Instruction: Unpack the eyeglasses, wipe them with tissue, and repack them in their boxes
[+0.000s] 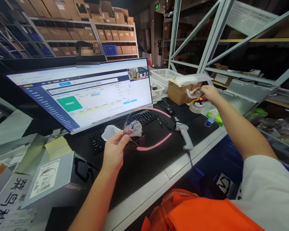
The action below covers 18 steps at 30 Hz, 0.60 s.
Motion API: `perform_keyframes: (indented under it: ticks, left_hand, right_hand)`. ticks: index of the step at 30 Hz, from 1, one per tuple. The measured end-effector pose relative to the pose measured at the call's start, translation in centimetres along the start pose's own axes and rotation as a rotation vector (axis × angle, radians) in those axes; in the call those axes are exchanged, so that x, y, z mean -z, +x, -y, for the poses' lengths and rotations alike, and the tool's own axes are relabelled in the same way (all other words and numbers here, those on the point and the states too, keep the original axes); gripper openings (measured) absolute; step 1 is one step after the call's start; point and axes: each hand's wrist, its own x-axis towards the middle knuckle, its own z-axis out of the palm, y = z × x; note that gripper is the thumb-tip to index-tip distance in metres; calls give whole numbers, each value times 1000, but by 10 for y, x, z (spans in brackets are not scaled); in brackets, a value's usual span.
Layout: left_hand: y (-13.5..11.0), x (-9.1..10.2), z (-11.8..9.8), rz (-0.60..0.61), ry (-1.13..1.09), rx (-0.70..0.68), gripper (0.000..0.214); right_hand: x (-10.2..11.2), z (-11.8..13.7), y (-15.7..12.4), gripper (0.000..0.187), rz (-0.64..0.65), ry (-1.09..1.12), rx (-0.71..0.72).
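Observation:
My left hand (114, 147), thumb and fingers pinched, holds a pair of clear-lensed glasses (154, 145) with pink arms above the black desk mat. The arms point right, towards the grey barcode scanner (185, 136). Behind the lens lie crumpled white wrapping (109, 132) and a whitish piece with a blue mark, partly hidden. Stretched out to the far right, my right hand (210, 93) is closed on a crumpled whitish wrapper (194, 93), cloth or plastic, I cannot tell which. It is beside the cardboard box (179, 93) and over the tape roll (197, 106).
A large monitor (98, 96) stands behind a black keyboard (148, 118). A mouse (169, 110) and two pens lie right of it. Grey boxes (55, 175) and yellow notes (58, 148) fill the left. White baskets (162, 76) stand behind. A person (88, 53) is beyond the monitor.

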Motion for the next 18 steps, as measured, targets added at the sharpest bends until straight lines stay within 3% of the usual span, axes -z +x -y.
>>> perform_keyframes:
  ticks: [4,8,11,14,18]
  left_hand:
    - [-5,-1,-11,103,252,-46,31]
    - [-17,-8,-24,228,617,-191,19]
    - [-25,-15,-29,322,729,-297,18]
    - [-28,-19,-28,354,831,-413,22]
    - [-30,-18,-26,317,925,-443,25]
  right_hand:
    - [-16,33,-19,12,1,328,-79]
    - [-34,68,-38,13,48,486,-118]
    - [-46,98,-51,16,132,562,-112]
    - [-56,135,-76,22,154,605,-1]
    - [-69,177,-144,42,150,511,311]
